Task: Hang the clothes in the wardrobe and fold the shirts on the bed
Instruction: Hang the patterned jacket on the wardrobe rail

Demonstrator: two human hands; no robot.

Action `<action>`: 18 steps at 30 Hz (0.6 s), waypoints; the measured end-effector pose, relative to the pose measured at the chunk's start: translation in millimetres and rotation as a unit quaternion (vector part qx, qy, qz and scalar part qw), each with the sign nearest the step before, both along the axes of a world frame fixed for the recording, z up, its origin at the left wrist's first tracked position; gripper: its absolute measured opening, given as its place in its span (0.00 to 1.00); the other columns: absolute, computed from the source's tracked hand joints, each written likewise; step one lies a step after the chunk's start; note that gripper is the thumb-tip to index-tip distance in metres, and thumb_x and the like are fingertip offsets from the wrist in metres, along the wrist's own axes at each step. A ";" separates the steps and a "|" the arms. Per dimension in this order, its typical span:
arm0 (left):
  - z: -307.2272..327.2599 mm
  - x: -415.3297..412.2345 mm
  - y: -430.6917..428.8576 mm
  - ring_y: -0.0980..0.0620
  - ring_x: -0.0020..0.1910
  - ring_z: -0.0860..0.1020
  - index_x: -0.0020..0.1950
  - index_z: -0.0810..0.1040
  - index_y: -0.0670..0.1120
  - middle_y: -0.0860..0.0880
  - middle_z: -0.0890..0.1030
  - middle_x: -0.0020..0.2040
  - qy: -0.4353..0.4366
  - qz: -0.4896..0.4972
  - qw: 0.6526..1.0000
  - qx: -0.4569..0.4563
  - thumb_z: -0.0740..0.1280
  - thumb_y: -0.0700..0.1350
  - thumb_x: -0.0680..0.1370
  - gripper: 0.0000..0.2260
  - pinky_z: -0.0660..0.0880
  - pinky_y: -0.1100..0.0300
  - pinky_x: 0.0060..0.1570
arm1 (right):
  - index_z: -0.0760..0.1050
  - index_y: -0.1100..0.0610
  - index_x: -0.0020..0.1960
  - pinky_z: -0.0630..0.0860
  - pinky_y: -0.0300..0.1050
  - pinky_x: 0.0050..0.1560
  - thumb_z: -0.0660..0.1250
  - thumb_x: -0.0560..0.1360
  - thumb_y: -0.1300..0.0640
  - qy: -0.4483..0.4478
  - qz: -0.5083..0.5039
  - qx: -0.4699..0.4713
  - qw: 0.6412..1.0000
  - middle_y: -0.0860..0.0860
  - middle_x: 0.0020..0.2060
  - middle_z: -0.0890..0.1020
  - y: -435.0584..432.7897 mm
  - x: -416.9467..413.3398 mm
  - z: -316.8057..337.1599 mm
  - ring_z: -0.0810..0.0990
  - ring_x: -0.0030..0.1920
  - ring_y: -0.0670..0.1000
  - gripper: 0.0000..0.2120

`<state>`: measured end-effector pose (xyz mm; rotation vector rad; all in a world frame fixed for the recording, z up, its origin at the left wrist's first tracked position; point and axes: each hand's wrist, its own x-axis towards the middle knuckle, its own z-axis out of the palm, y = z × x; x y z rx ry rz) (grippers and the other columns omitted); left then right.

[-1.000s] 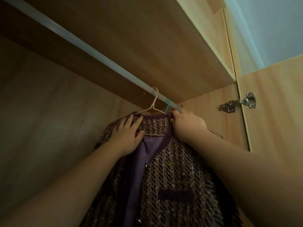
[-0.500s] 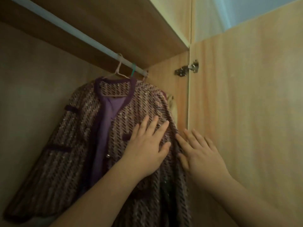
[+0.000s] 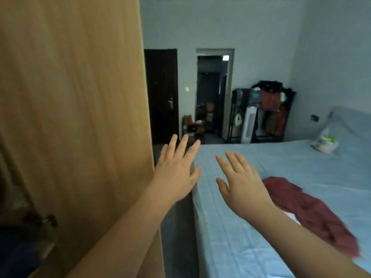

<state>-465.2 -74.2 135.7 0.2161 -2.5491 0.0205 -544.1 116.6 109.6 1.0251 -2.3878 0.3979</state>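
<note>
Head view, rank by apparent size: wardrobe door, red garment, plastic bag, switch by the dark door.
1. wardrobe door, though it is nearest the camera, which inflates it
2. red garment
3. plastic bag, farther back on the bed, so likely understated
4. switch, smallest and farthest

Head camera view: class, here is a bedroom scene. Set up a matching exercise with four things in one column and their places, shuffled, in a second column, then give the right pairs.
Column one:
1. red garment
2. wooden wardrobe door
3. plastic bag
4. dark room door

Column two:
a. on the far wall, left of the open doorway
b. crumpled on the bed, beside the right hand
c. filling the left side, next to the left hand
d. far along the bed, at the right

Pairs: 1-b, 2-c, 3-d, 4-a.
</note>
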 end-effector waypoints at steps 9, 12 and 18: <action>-122.1 -124.7 149.3 0.44 0.81 0.42 0.81 0.44 0.57 0.47 0.46 0.83 -0.161 -0.117 0.979 0.039 0.52 0.61 0.82 0.31 0.44 0.45 0.78 | 0.62 0.53 0.78 0.58 0.58 0.75 0.62 0.79 0.50 -0.123 -0.143 0.001 0.982 0.54 0.77 0.63 169.6 -76.4 -101.0 0.56 0.79 0.57 0.29; -152.4 -174.1 182.2 0.43 0.81 0.44 0.82 0.47 0.56 0.47 0.49 0.83 -0.182 -0.147 0.972 0.036 0.53 0.61 0.82 0.30 0.46 0.44 0.78 | 0.63 0.53 0.77 0.61 0.59 0.74 0.63 0.78 0.50 -0.142 -0.175 -0.011 0.974 0.55 0.77 0.64 202.2 -111.5 -127.7 0.57 0.78 0.58 0.29; -219.1 -292.3 220.4 0.40 0.80 0.47 0.82 0.53 0.53 0.45 0.53 0.82 -0.233 -0.173 0.956 0.038 0.55 0.60 0.82 0.30 0.51 0.43 0.76 | 0.61 0.52 0.78 0.60 0.56 0.74 0.61 0.79 0.49 -0.189 -0.215 0.042 0.957 0.54 0.77 0.63 260.0 -208.6 -184.2 0.56 0.78 0.58 0.29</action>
